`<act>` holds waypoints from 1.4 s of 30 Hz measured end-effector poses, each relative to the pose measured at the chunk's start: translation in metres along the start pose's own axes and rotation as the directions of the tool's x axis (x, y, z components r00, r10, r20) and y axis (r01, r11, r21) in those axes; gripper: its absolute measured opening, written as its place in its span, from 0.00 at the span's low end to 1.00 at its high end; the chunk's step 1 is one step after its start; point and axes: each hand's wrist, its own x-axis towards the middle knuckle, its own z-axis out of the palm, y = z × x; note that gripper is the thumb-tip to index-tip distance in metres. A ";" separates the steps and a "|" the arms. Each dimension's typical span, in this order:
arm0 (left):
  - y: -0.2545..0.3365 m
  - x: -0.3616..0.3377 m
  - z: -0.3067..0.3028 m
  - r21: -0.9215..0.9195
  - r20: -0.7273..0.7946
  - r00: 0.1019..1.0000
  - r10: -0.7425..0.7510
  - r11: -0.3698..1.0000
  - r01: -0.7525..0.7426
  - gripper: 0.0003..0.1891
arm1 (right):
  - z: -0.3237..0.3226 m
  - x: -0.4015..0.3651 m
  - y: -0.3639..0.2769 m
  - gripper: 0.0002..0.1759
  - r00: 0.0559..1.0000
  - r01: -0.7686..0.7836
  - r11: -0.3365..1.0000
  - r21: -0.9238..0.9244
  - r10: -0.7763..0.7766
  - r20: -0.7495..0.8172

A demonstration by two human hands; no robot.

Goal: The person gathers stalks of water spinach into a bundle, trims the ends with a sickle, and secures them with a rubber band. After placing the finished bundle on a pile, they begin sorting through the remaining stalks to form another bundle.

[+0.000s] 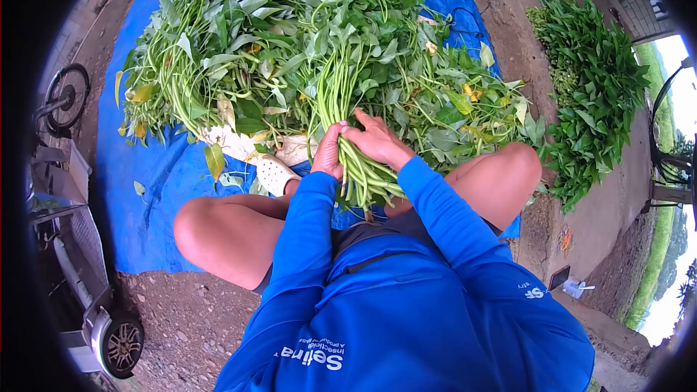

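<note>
A bunch of water spinach [337, 98] stands between my knees, its leafy tops pointing away from me and its cut stem ends toward my lap. My left hand [328, 152] is closed round the stems from the left. From the right, my right hand [379, 141] lies over the same stems, its thumb meeting the left hand and its fingers curving round the far side. Just beyond both hands spreads a large heap of loose water spinach [239, 36], with some yellowed leaves along its near edge.
The heap lies on a blue tarp [138, 203]. Stacked greens [588, 94] rest on the concrete ledge at right, near a white cup [573, 288] and some orange bands [565, 239]. A perforated light shoe [274, 174] is on my foot. A parked vehicle's wheel [120, 345] shows at lower left.
</note>
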 end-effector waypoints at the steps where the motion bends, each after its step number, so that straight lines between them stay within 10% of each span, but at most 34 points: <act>1: 0.000 -0.001 0.005 -0.031 0.016 1.000 0.016 0.999 -0.016 0.13 | -0.010 -0.022 -0.017 0.60 0.999 -0.027 0.995 -0.094 0.023 -0.040; 2: 0.000 -0.001 0.009 -0.062 0.032 0.999 0.031 0.998 -0.029 0.12 | -0.040 -0.046 -0.037 0.79 0.950 -0.114 0.987 0.117 0.074 0.302; 3: 0.001 0.001 0.012 -0.090 0.033 0.999 -0.022 0.996 0.025 0.11 | -0.004 -0.037 0.008 0.80 0.953 0.133 0.959 0.250 -0.193 0.235; 8: -0.006 0.003 0.031 0.063 0.089 0.995 0.044 0.997 -0.049 0.18 | -0.019 -0.065 -0.019 0.71 0.972 -0.055 0.986 -0.157 0.089 0.218; 13: -0.002 -0.010 0.066 0.414 0.052 0.975 0.217 0.884 -0.219 0.32 | -0.023 -0.076 -0.027 0.58 0.991 0.036 0.893 -0.449 0.027 0.133; 15: -0.006 -0.020 0.073 0.443 -0.199 0.974 0.112 0.896 -0.012 0.29 | -0.014 -0.089 -0.033 0.57 0.995 0.074 0.847 -0.527 -0.024 0.102; 18: -0.007 -0.013 0.046 0.326 -0.185 0.982 -0.047 0.939 0.106 0.21 | 0.008 -0.094 -0.020 0.55 0.994 0.096 0.871 -0.482 -0.054 0.100; 23: -0.001 -0.018 0.038 0.490 -0.194 0.932 0.306 0.853 -0.179 0.06 | -0.048 -0.100 -0.032 0.43 0.922 0.377 0.870 -0.317 -0.320 0.219; 25: 0.004 -0.037 0.055 0.517 -0.113 0.931 0.347 0.821 -0.243 0.06 | -0.061 -0.082 -0.051 0.30 0.709 0.622 0.779 -0.074 -0.601 -0.370; 29: 0.008 -0.071 0.092 0.751 0.057 0.955 0.291 0.618 -0.233 0.09 | -0.084 0.003 -0.082 0.20 0.441 0.644 0.759 -0.097 -0.471 -0.764; 34: 0.030 -0.087 0.102 0.791 0.216 0.970 0.112 0.563 -0.241 0.11 | -0.064 0.106 -0.084 0.25 0.825 0.521 0.723 0.454 -0.288 -0.487; 37: 0.028 -0.083 0.099 0.723 0.101 0.963 0.248 0.647 -0.243 0.10 | -0.068 0.124 -0.086 0.28 0.861 0.483 0.783 0.391 -0.344 -0.373; 40: 0.043 -0.080 0.097 0.639 -0.051 0.919 0.390 0.720 -0.270 0.08 | -0.111 0.016 -0.120 0.33 0.618 0.550 0.834 -0.051 -0.447 -0.646; 42: 0.059 -0.079 0.102 0.596 -0.063 0.871 0.487 0.719 -0.359 0.07 | -0.093 -0.050 -0.108 0.41 0.808 0.514 0.857 -0.032 -0.497 -0.316</act>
